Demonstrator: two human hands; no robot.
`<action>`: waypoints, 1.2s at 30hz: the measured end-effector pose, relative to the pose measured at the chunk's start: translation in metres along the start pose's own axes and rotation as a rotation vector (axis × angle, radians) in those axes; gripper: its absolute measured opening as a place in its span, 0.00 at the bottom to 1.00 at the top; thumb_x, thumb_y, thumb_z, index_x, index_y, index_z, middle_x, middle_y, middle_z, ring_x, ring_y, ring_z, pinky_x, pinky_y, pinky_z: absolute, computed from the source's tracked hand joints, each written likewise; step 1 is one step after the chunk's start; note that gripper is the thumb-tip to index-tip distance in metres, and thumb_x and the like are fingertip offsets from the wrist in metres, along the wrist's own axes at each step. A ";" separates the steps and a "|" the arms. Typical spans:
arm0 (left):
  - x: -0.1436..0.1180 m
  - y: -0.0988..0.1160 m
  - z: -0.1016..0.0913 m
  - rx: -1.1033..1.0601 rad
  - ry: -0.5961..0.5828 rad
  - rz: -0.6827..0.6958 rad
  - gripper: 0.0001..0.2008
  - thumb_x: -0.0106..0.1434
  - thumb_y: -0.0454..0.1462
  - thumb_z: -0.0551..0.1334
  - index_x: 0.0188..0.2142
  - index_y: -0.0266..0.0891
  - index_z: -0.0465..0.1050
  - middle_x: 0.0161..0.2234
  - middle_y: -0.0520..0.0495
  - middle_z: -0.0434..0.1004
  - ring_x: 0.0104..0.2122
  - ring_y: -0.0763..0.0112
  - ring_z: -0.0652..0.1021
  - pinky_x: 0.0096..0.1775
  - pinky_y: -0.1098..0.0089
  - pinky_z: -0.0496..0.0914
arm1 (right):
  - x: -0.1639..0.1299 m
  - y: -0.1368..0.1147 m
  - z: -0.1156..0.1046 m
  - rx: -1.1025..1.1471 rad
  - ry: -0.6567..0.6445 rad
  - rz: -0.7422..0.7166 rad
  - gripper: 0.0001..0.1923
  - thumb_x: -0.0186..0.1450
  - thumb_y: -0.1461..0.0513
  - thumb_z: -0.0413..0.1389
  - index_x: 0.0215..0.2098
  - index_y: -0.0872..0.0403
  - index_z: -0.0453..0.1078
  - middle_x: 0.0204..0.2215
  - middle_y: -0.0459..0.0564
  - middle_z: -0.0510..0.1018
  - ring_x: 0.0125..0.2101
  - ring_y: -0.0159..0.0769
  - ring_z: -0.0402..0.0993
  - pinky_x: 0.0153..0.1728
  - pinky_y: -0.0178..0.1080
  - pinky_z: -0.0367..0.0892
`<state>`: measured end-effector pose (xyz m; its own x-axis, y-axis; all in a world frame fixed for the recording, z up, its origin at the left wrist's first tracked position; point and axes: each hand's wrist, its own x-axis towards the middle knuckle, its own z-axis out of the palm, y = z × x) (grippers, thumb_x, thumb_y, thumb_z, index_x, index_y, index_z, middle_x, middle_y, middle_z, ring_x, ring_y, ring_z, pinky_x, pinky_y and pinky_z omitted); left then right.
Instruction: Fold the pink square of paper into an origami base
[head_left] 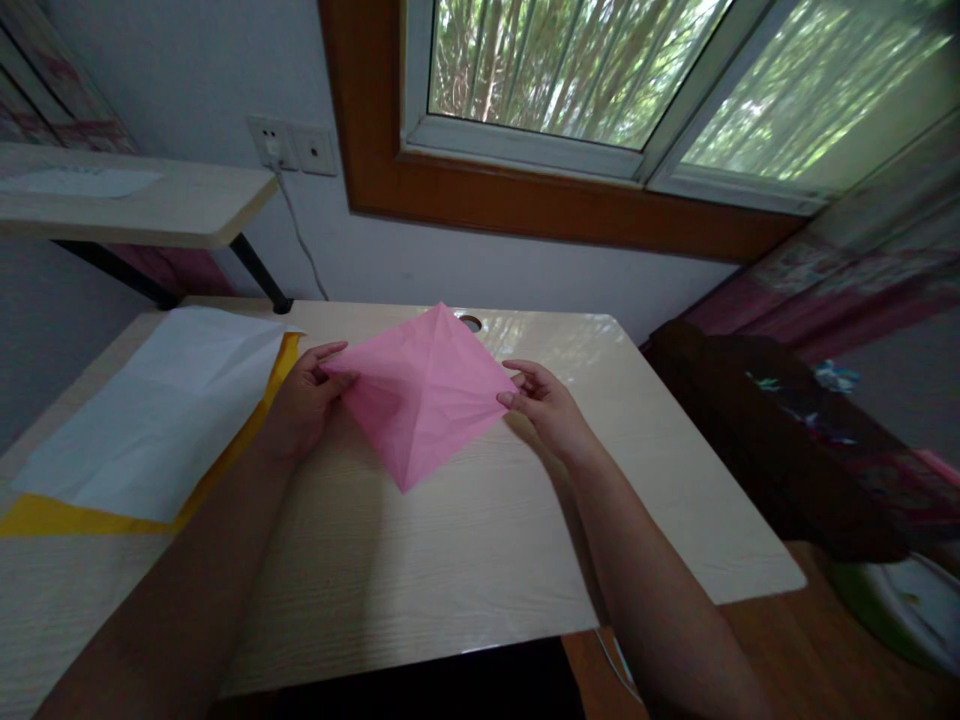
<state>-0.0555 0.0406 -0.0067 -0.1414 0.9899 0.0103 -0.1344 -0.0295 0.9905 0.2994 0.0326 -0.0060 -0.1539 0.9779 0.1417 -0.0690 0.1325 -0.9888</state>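
Observation:
A pink sheet of paper (427, 395) is held up over the desk, turned so that one corner points away and one toward me. Crease lines cross it, the clearest running from the far corner to the near one. My left hand (306, 400) pinches its left corner between thumb and fingers. At the right corner, my right hand (546, 405) grips the paper with the thumb on top and fingers behind. Both hands are closed on the sheet, which casts a shadow on the desk.
On the left of the desk (480, 560) lies a white sheet (161, 400) over a yellow sheet (82, 518). A raised shelf (202, 205) stands at the back left. A cable (300, 235) hangs from the wall socket (271, 142). Behind the desk is a window (540, 145).

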 end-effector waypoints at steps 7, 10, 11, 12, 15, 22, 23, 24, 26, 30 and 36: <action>-0.001 0.001 0.002 -0.047 0.008 -0.024 0.31 0.51 0.38 0.74 0.55 0.42 0.73 0.35 0.52 0.76 0.32 0.72 0.76 0.37 0.71 0.74 | 0.002 0.002 -0.002 0.048 0.058 0.007 0.25 0.54 0.59 0.73 0.49 0.44 0.77 0.29 0.40 0.78 0.31 0.29 0.74 0.36 0.35 0.70; -0.001 0.000 0.001 -0.037 -0.010 -0.025 0.32 0.50 0.39 0.75 0.55 0.42 0.73 0.35 0.52 0.77 0.33 0.73 0.77 0.38 0.71 0.74 | 0.002 0.003 -0.004 0.033 0.071 0.011 0.25 0.53 0.58 0.73 0.48 0.45 0.77 0.30 0.40 0.78 0.31 0.30 0.74 0.37 0.36 0.71; -0.002 0.000 0.000 -0.022 -0.022 -0.026 0.32 0.50 0.39 0.75 0.55 0.42 0.73 0.37 0.52 0.77 0.34 0.72 0.77 0.39 0.70 0.75 | 0.003 0.003 -0.004 0.027 0.078 0.015 0.25 0.53 0.57 0.73 0.48 0.45 0.77 0.30 0.40 0.78 0.31 0.30 0.74 0.38 0.36 0.71; -0.002 -0.001 -0.001 0.005 -0.041 -0.027 0.33 0.50 0.40 0.76 0.56 0.42 0.72 0.39 0.51 0.78 0.36 0.71 0.78 0.41 0.69 0.76 | 0.003 0.003 -0.005 0.024 0.088 0.017 0.25 0.53 0.57 0.73 0.48 0.45 0.77 0.30 0.40 0.78 0.31 0.30 0.74 0.38 0.37 0.72; -0.004 -0.001 -0.004 0.178 -0.122 -0.012 0.36 0.53 0.43 0.75 0.60 0.44 0.69 0.49 0.46 0.78 0.44 0.64 0.80 0.48 0.62 0.77 | 0.004 0.001 -0.005 0.039 0.121 0.028 0.24 0.53 0.56 0.73 0.47 0.46 0.77 0.30 0.40 0.78 0.31 0.30 0.75 0.39 0.37 0.72; -0.007 0.004 -0.008 0.737 -0.234 0.330 0.32 0.55 0.49 0.74 0.57 0.47 0.74 0.68 0.42 0.59 0.68 0.49 0.61 0.68 0.47 0.59 | 0.004 -0.005 0.000 0.136 0.148 0.090 0.23 0.51 0.56 0.74 0.44 0.46 0.78 0.28 0.40 0.78 0.30 0.30 0.74 0.37 0.36 0.72; -0.008 0.004 -0.008 0.736 -0.274 0.353 0.29 0.56 0.49 0.74 0.56 0.47 0.75 0.68 0.42 0.59 0.68 0.50 0.62 0.68 0.48 0.59 | 0.003 -0.005 0.000 0.148 0.151 0.103 0.24 0.51 0.56 0.74 0.44 0.46 0.78 0.28 0.40 0.77 0.30 0.29 0.74 0.36 0.35 0.72; -0.008 0.003 -0.008 0.725 -0.309 0.371 0.27 0.57 0.49 0.73 0.54 0.47 0.76 0.68 0.43 0.59 0.67 0.51 0.63 0.67 0.48 0.60 | 0.003 -0.004 -0.001 0.154 0.157 0.116 0.24 0.51 0.56 0.74 0.45 0.46 0.78 0.28 0.40 0.77 0.30 0.29 0.74 0.35 0.35 0.72; -0.009 0.004 -0.007 0.696 -0.343 0.401 0.22 0.59 0.48 0.71 0.52 0.47 0.77 0.65 0.43 0.63 0.65 0.53 0.68 0.67 0.49 0.62 | 0.003 -0.004 -0.002 0.156 0.174 0.132 0.25 0.51 0.56 0.74 0.46 0.46 0.77 0.29 0.40 0.77 0.30 0.29 0.73 0.34 0.34 0.72; -0.011 0.006 -0.005 0.691 -0.303 0.406 0.20 0.61 0.48 0.70 0.51 0.47 0.77 0.58 0.44 0.71 0.59 0.56 0.73 0.64 0.51 0.66 | 0.002 -0.003 -0.004 0.153 0.189 0.142 0.24 0.52 0.55 0.73 0.47 0.45 0.77 0.28 0.39 0.75 0.29 0.28 0.72 0.33 0.32 0.71; -0.008 0.002 -0.008 0.736 -0.329 0.411 0.19 0.62 0.49 0.69 0.49 0.46 0.80 0.57 0.43 0.74 0.57 0.56 0.75 0.62 0.52 0.68 | 0.001 -0.005 -0.003 0.094 0.179 0.153 0.22 0.53 0.54 0.72 0.46 0.45 0.76 0.29 0.41 0.76 0.30 0.30 0.73 0.33 0.34 0.70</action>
<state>-0.0629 0.0318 -0.0056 0.2630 0.9138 0.3097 0.5422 -0.4055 0.7359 0.3023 0.0329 -0.0010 0.0072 0.9996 -0.0277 -0.1509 -0.0263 -0.9882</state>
